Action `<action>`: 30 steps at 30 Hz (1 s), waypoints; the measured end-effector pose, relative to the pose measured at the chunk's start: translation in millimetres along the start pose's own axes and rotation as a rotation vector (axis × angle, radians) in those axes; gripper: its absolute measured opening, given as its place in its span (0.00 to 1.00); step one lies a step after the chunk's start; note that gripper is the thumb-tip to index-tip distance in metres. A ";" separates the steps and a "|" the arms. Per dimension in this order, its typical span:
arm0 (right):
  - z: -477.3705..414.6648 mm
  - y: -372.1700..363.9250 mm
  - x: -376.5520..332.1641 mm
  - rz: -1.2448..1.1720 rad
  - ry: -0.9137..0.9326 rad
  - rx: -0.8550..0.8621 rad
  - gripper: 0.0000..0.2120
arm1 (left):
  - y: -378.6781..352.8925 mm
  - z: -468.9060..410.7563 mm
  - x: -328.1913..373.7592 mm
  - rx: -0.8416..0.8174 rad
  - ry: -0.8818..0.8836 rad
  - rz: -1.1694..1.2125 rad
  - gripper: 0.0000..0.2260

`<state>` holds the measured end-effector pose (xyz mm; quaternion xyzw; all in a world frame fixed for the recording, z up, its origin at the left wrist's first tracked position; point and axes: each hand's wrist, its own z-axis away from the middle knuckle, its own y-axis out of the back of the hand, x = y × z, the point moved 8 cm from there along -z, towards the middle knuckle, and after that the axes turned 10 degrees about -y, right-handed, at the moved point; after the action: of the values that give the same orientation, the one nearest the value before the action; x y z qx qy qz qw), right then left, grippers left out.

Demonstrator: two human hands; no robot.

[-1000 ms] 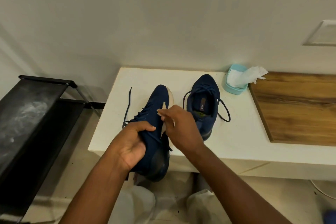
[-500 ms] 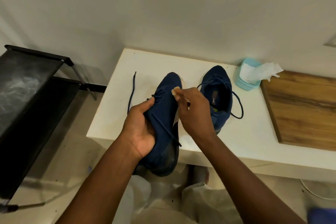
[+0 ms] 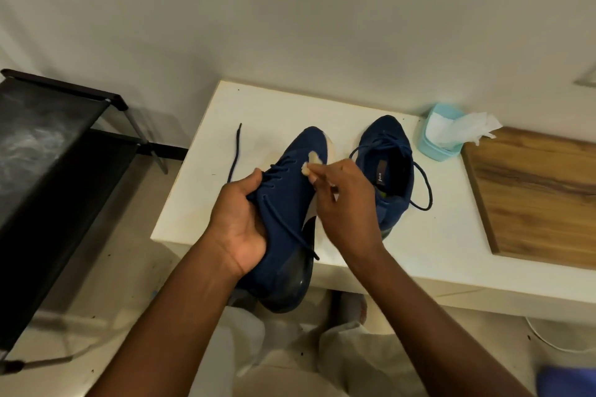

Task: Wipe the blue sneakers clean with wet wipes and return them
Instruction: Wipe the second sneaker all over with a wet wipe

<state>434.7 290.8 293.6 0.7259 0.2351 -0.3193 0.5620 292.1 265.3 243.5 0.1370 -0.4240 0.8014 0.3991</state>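
Big black rack (image 3: pixel 48 171) on the left, standing on the floor well apart from the action. Centre stage is the white table (image 3: pixel 435 235), pushed up against the pale wall, and on its right side lies a wooden board (image 3: pixel 532 196), grain running across.

Now the shoes. One blue sneaker (image 3: pixel 283 209) is up in the hands at the near left corner of the table, rolled onto its side with the pale sole facing right, the toe pointing far and the dark heel hanging out over the near edge. I cannot tell if it touches the tabletop. The second sneaker (image 3: pixel 387 138) sits upright on the table just to the right, toe far, its laces looping loose toward the board.

The left hand (image 3: pixel 240 219) grips the held sneaker from the left, fingers curled under it and thumb on top by the eyelets. The right hand (image 3: pixel 345 203) comes in from the right, fingertips pinched tight on a small crumpled wipe (image 3: pixel 311 164), which is pressed to the blue upper near the toe, just beside the sole's edge.

At the far side, the teal wipes pack (image 3: pixel 432 151) stands just beside the board's far left corner, with a white sheet (image 3: pixel 464 126) sticking out. A loose lace end (image 3: pixel 235 148) trails across the table left of the held sneaker.
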 end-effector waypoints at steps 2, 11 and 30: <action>30.2 -6.2 -10.8 0.027 0.077 -0.118 0.12 | 5.9 -2.3 6.4 0.008 -0.011 0.005 0.21; -11.2 -2.7 -7.2 0.018 0.063 -0.019 0.08 | 17.6 -5.2 11.7 0.059 -0.030 -0.183 0.13; -0.1 -11.3 -1.5 0.048 -0.032 -0.137 0.06 | 26.0 -8.3 14.9 0.117 -0.050 -0.183 0.10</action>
<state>425.8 293.8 287.1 0.6857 0.2301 -0.3006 0.6217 263.9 271.3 231.9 0.2182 -0.3720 0.7814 0.4510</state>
